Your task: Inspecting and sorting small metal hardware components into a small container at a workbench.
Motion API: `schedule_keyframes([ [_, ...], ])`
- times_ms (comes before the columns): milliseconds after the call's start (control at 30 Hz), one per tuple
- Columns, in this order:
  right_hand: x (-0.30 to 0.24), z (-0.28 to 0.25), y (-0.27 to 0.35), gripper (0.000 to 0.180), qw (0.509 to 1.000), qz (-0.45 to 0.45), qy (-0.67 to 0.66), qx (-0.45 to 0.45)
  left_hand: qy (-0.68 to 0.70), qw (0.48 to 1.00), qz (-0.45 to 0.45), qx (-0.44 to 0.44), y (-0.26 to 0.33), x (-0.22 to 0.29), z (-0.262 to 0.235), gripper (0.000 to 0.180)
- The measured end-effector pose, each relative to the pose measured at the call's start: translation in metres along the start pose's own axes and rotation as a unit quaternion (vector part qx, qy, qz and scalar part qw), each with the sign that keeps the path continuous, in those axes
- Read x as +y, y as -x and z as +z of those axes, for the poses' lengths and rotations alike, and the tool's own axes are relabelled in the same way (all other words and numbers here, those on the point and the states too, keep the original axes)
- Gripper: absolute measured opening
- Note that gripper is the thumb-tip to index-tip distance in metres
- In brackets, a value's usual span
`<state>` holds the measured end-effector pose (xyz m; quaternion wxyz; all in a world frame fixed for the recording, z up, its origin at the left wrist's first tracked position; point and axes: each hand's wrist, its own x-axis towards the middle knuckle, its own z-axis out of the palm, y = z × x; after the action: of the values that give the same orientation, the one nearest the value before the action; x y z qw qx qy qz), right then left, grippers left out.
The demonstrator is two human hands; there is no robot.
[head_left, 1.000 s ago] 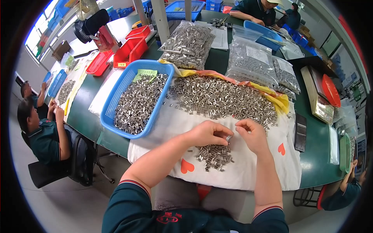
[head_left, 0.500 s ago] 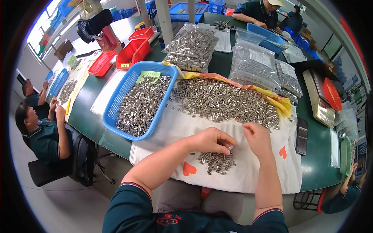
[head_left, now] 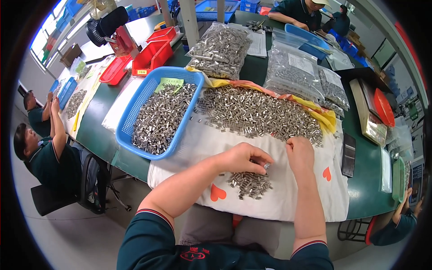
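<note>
My left hand is curled above the small heap of metal sleeves at the cloth's near side. A shiny metal sleeve shows at its thumb and fingertips; whatever else lies in the palm is hidden. My right hand is closed, with its fingertips down at the near edge of the wide pile of metal sleeves. What its fingers pinch, if anything, cannot be made out. Both piles rest on a white cloth with orange hearts.
Left of the wide pile stands a blue basket full of sleeves. Bulging clear bags of metal parts stand behind. A dark flat case lies at right. Red bins sit far left. Co-workers are seated around the green table.
My right hand has moved slightly forward to the wide pile's edge, and its fingers have closed. The left hand stays over the small heap. A co-worker at left has raised their arms.
</note>
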<state>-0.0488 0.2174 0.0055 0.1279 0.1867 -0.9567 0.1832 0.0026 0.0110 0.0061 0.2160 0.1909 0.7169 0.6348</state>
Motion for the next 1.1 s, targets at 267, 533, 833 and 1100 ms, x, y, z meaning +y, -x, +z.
schedule_keyframes([
  [267, -0.006, -0.015, 0.001, 0.003, 0.994, 0.022, -0.104, 0.018, 0.062, 0.997, -0.017, 0.031, -0.002, -0.006, 0.003, 0.034],
  [533, -0.027, -0.019, 0.003, 0.007, 0.894, 0.06, -0.438, -0.078, 0.268, 0.959, -0.008, 0.089, -0.006, -0.008, -0.008, 0.034],
  [833, -0.032, -0.019, 0.008, 0.009, 0.903, 0.004, -0.408, -0.132, 0.238, 0.967, 0.006, 0.095, -0.009, -0.014, -0.004, 0.035],
  [1100, -0.044, -0.014, 0.015, 0.01, 0.957, -0.1, -0.272, 0.009, 0.165, 0.977, -0.005, 0.134, -0.006, -0.009, -0.003, 0.033],
])
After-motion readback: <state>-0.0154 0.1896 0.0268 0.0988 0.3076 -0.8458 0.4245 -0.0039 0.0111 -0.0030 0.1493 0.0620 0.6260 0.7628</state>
